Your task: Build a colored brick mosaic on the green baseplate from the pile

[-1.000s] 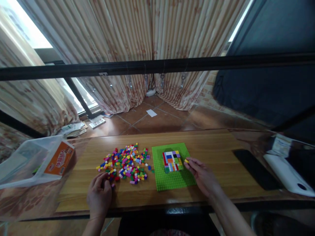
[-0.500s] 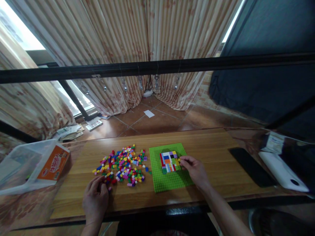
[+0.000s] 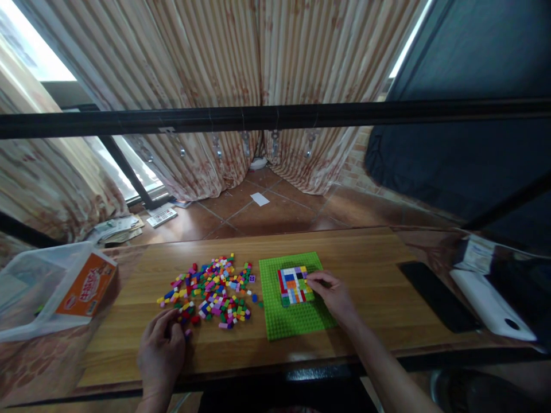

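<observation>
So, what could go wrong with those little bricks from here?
The right hand is at the edge of the brick patch on the green baseplate, so a slip might knock bricks out of line. The left hand sits right by the loose bricks, so a careless sweep could scatter some across the table.

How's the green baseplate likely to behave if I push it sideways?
The green baseplate is broad and lies flat, so it should slide rather than tip. It looks like thin plastic, so probably light and slightly flexible. The brick patch sits on it and would likely travel along.
</observation>
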{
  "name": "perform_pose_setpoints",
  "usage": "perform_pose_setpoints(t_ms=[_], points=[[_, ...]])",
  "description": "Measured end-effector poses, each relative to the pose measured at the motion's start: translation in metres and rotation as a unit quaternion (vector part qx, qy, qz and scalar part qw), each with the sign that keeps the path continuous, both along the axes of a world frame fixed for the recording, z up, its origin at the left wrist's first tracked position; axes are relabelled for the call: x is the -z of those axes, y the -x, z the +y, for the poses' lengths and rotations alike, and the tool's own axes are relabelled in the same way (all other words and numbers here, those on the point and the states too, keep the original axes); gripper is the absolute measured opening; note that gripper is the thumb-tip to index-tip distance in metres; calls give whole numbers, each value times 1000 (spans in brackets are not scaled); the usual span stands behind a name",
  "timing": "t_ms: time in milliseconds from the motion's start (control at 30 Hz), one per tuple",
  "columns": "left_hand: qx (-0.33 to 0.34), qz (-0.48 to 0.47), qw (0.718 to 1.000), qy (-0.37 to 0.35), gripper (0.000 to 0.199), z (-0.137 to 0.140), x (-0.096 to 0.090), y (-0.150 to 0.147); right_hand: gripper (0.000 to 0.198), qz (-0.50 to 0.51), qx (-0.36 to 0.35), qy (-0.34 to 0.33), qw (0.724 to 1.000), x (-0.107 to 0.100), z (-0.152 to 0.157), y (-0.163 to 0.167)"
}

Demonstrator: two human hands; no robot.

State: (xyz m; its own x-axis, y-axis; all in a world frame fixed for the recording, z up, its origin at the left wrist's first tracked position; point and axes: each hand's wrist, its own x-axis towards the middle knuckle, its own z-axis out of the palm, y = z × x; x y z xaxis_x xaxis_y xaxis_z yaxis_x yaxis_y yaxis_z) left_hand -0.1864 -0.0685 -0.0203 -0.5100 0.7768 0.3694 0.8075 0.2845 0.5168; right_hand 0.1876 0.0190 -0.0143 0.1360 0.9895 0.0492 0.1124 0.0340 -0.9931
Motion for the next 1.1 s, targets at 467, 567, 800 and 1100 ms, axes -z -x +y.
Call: perform_pose_setpoints(t_ms=[467, 567, 800, 1100], points=[[-2, 3, 1000, 5, 26, 0, -1, -4, 23, 71, 15, 156, 985, -18, 9, 5], [0, -1, 1000, 1, 26, -1, -1, -4, 23, 61, 16, 159, 985, -16, 10, 6], [12, -24, 999, -20, 23, -2, -2, -7, 27, 27, -7, 159, 987, -22, 8, -3], [14, -63, 997, -42, 23, -4, 0, -10, 14, -217, -200, -44, 954, -53, -48, 78]])
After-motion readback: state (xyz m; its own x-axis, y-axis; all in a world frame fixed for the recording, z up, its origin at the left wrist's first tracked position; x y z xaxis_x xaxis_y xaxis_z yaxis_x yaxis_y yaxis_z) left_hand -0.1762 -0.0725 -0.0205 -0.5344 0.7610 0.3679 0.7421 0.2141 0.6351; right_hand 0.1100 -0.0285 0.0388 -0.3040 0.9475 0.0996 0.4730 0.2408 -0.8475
